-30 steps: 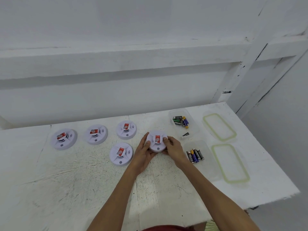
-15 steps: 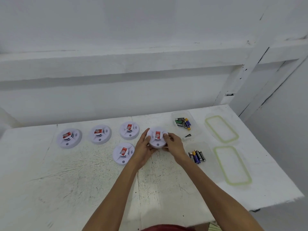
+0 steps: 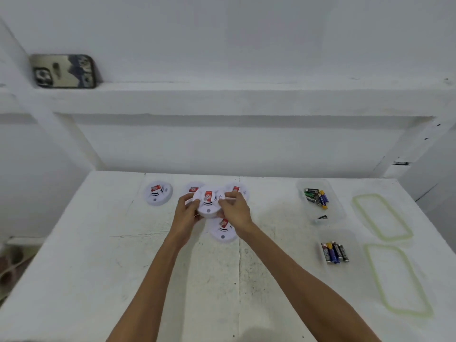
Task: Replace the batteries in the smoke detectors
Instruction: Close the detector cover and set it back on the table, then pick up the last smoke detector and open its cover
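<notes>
I hold one round white smoke detector [image 3: 207,204] with a red label above the table, tilted toward me. My left hand [image 3: 185,213] grips its left rim and my right hand [image 3: 234,210] grips its right rim. Several more white detectors lie on the table: one at the far left [image 3: 158,193], one [image 3: 192,189] and another [image 3: 237,190] partly hidden behind the held one, and one [image 3: 223,232] just below my hands. Loose batteries [image 3: 316,197] lie in a clear container at the back right. More batteries [image 3: 334,252] lie in a nearer clear container.
The white table [image 3: 98,267] ends at a wall with a ledge. Two clear lids with green seals [image 3: 381,218] [image 3: 397,280] lie at the right edge. A phone [image 3: 64,71] leans on the ledge at the upper left.
Both hands have lifted the detector off the table and carried it up and toward the back row. The camera view has swung left, bringing the phone on the ledge into view.
</notes>
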Demonstrator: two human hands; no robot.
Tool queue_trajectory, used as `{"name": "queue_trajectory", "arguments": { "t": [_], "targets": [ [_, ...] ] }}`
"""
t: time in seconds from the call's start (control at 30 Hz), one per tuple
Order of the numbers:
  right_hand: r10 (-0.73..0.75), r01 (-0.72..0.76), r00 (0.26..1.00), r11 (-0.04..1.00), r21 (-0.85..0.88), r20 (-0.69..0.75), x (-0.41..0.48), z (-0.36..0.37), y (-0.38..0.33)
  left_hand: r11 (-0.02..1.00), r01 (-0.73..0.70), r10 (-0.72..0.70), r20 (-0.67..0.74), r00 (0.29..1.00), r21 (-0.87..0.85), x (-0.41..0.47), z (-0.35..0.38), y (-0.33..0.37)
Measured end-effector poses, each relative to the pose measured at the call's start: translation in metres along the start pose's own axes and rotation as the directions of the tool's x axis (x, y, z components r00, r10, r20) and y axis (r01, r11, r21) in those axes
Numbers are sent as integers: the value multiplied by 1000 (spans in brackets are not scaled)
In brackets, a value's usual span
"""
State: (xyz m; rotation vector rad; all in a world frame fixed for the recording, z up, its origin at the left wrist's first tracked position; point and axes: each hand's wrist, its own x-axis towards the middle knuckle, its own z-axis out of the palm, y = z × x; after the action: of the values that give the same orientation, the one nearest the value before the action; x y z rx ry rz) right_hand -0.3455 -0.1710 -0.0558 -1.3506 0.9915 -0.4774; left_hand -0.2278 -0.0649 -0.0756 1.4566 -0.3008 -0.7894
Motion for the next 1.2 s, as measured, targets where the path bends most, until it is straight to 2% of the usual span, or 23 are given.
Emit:
{"name": "queue_trajectory", "arguments": {
  "t": [0.2, 0.3, 0.43, 0.53, 0.7, 0.93, 1.2],
  "targets": [
    [42, -27, 983, 996, -87, 176, -5, 74, 11, 999, -42, 42, -121, 992, 7, -20, -70, -2],
    [53, -24, 970, 992, -126, 236, -10, 96, 13, 987, -82, 92, -69, 993, 140, -31, -94, -6],
    [23, 50, 967, 959, -277, 255, -12, 117, 21, 937, -147, 172, -53, 984, 317, -34, -120, -23],
    [-62, 186, 952, 895, -406, 300, -13, 122, 27, 879, -180, 239, -81, 968, 441, -33, -130, -33],
    [-137, 290, 932, 835, -467, 335, -16, 121, 38, 793, -321, 414, -71, 908, 518, -40, -128, -38],
    [-149, 307, 934, 799, -517, 325, -10, 115, 50, 710, -323, 456, -58, 888, 626, -37, -124, -42],
    [-150, 325, 925, 788, -523, 348, -10, 112, 47, 682, -284, 442, -70, 895, 674, -40, -120, -41]
  ]
}}
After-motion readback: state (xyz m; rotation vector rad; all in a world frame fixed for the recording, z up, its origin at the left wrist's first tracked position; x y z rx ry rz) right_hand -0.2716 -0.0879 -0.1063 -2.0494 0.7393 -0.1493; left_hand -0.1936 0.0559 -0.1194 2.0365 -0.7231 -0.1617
